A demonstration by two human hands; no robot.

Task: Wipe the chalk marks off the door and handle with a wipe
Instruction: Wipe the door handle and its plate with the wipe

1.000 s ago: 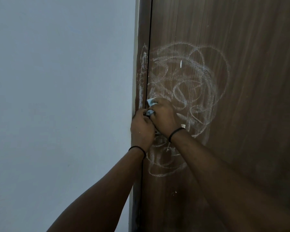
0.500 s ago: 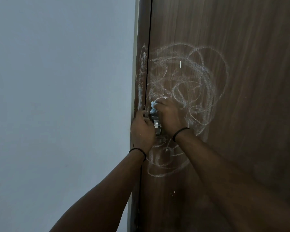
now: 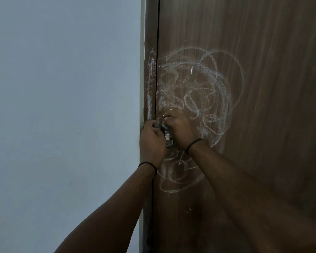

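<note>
- Head view looks down our two bare arms, which reach forward and meet at the latch edge of a brown wooden door (image 3: 263,88).
- Our right hand (image 3: 179,128) is curled into a loose fist pressed against the door face, and a sliver of pale wipe (image 3: 164,127) shows at its fingers; most of the wipe is hidden inside the grip.
- Our left hand (image 3: 152,141) sits just beside the right one, touching or nearly touching it, with the fingers bent over the door's edge; we cannot tell whether they close on anything.
- Between the two hands a small patch of shiny metal shows, the door handle (image 3: 169,141), mostly covered by our knuckles, so we cannot make out its shape.
- Each wrist carries a thin black band: the left band (image 3: 148,166) and the right band (image 3: 194,143).
- White chalk marks (image 3: 208,88) loop in wide scribbles over the door above, right of and below our hands, with a lower tangle under the left wrist.
- More chalk streaks run down the door frame (image 3: 150,79), the narrow brown strip left of the dark gap at the door's edge.
- Left of the frame stands a plain pale blue-grey wall (image 3: 62,106).
</note>
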